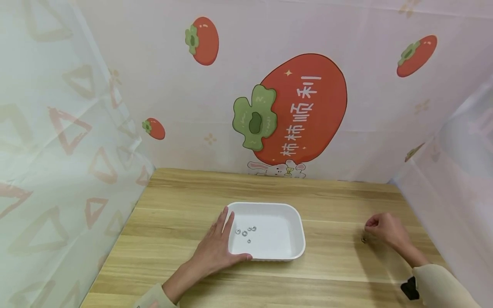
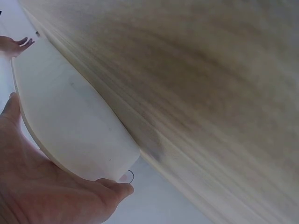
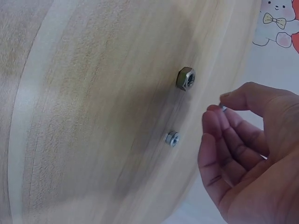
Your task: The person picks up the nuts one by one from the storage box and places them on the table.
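A white rectangular tray (image 1: 283, 256) holds several small metal nuts (image 1: 244, 233) in its left part. My left hand (image 1: 215, 248) rests against the tray's left end, fingers straight along the left rim and thumb along the front edge. In the right wrist view, my right hand (image 3: 252, 154) pinches a small silvery nut (image 3: 223, 108) between thumb and fingertip, mostly covered by them. Beside it on the table are a larger hex nut (image 3: 186, 78) and a smaller silvery nut (image 3: 172, 138). From the head view, this hand is right of the tray, just above the table.
The wooden table (image 1: 185, 188) bears the tray and the loose nuts. White printed cloth (image 1: 177, 94) with persimmon pictures hangs behind it and along both sides. A dark object (image 1: 410, 288) is at the right sleeve.
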